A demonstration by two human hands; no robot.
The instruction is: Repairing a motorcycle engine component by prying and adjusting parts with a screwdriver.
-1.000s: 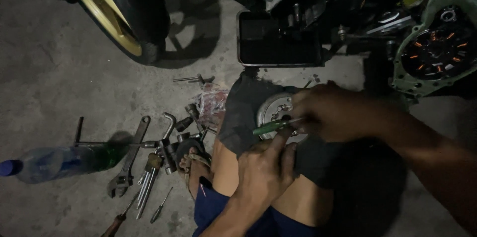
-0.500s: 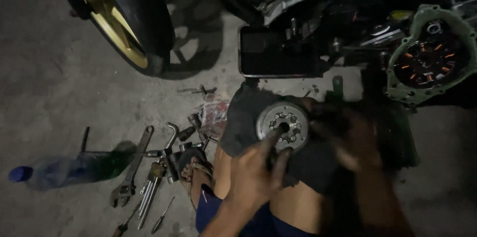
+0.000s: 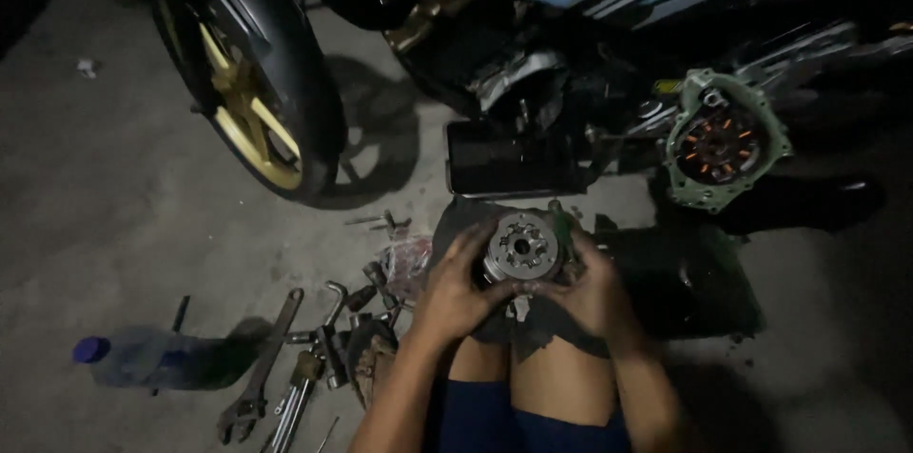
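Clutch hub (image 3: 521,249) sits on a dark rag (image 3: 556,329) over my knees, L hand (image 3: 458,289) & R hand (image 3: 592,289) both cupped round it. Wrenches (image 3: 285,372) lie on concrete to my left, w/ engine cover (image 3: 726,141) up right.

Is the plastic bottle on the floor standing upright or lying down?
Lying down: the plastic bottle rests on its side on the floor, blue cap pointing left.
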